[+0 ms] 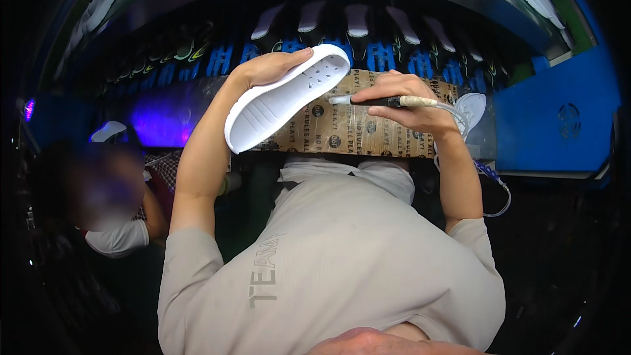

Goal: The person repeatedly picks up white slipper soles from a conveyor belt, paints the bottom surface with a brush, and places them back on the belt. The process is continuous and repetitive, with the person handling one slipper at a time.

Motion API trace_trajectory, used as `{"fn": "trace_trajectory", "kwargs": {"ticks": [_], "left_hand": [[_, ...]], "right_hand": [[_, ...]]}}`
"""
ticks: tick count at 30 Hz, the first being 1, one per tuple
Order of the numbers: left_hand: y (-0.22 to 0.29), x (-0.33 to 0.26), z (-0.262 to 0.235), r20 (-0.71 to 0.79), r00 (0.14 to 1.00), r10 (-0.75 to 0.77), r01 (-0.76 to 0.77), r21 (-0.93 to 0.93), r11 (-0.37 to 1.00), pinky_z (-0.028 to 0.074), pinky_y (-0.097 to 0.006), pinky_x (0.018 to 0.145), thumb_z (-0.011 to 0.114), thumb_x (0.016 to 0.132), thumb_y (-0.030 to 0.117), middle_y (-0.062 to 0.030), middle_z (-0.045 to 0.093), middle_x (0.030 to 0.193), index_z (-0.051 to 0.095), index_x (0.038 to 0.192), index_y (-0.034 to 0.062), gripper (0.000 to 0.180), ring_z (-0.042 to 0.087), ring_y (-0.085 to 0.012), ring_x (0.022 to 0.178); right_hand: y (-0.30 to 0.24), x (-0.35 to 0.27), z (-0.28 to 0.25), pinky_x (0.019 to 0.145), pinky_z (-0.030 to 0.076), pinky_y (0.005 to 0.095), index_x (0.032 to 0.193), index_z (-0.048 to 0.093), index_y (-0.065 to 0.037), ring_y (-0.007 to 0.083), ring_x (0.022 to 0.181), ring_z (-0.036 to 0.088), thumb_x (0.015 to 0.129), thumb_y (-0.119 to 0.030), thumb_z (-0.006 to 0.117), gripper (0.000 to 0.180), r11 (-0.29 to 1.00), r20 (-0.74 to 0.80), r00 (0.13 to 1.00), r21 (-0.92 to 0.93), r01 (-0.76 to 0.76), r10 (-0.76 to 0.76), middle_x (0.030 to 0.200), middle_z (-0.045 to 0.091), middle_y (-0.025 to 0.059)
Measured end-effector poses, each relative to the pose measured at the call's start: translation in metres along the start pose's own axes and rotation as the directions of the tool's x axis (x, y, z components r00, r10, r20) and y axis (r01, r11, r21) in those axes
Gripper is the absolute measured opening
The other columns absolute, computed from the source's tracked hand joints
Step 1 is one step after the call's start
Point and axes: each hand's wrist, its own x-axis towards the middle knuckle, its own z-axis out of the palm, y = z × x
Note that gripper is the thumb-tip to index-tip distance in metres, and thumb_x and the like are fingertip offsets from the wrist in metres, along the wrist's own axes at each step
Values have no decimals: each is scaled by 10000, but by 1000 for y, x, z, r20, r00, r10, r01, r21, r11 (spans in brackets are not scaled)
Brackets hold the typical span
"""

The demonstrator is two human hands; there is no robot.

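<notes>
My left hand (271, 68) grips a white shoe sole (269, 108) by its far rim, thumb over the edge. The sole is tilted, its hollow inner side facing me, with ridges at the near end and small holes toward the far end. In my right hand (411, 102) is a brush (378, 100) with a black handle, a pale tip and a thin clear hose (453, 110) trailing from its back end. The tip points left and is a little apart from the sole, above the printed brown cardboard (374, 133).
Behind the cardboard runs a rack of blue holders (381, 58) carrying several shoe uppers (357, 21). Another white sole (470, 113) lies right of my right hand. A blue panel (552, 118) bounds the right side. A co-worker (118, 190) is close on the left.
</notes>
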Motion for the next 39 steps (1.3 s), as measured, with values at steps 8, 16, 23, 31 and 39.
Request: {"fn": "trace_trajectory", "kwargs": {"ticks": [8, 16, 23, 31, 39], "left_hand": [[-23, 35, 51, -17, 981, 193, -105, -884, 456, 676, -413, 707, 283, 1119, 491, -215, 711, 1147, 535, 1437, 41, 606, 772, -318, 884], [-64, 39, 33, 89, 965, 247, -1, -940, 342, 656, -467, 812, 248, 1109, 531, -283, 691, 1167, 500, 1457, -5, 687, 745, -372, 984], [-144, 2, 110, -169, 958, 231, -109, -961, -255, 498, -681, 1030, 221, 1032, 676, -325, 382, 1580, 288, 1629, 84, 844, 512, -482, 1372], [-125, -32, 124, 158, 783, 602, 261, -961, -88, 586, -680, 877, 521, 995, 524, -376, 408, 1458, 282, 1624, 133, 778, 489, -545, 1338], [185, 24, -23, -133, 443, 886, -433, -897, 82, 597, -584, 934, 175, 1066, 653, -368, 528, 1386, 336, 1549, -12, 837, 637, -489, 1189]], "right_hand": [[9, 10, 88, 700, 484, 339, 1160, 777, -59, 203, 789, 621, 868, -104, 802, 296, 925, -412, 901, -380, -32, -138, 862, 680, 79], [-22, -1, 70, 675, 483, 305, 1175, 773, -31, 155, 741, 621, 907, -123, 762, 283, 945, -246, 946, 298, -136, 213, 899, 722, 87], [37, -27, 71, 717, 494, 303, 1198, 757, -36, 178, 794, 631, 920, -114, 752, 289, 947, -538, 781, 227, -228, 317, 919, 701, 87], [137, -105, 121, 825, 527, 356, 1173, 735, 6, 253, 930, 691, 951, -101, 713, 247, 861, -648, 576, 297, -412, 499, 1046, 724, 136], [138, -110, 119, 971, 513, 393, 1189, 736, 9, 303, 1084, 682, 958, -124, 701, 269, 873, -600, 638, 269, -408, 483, 1163, 730, 166]]}}
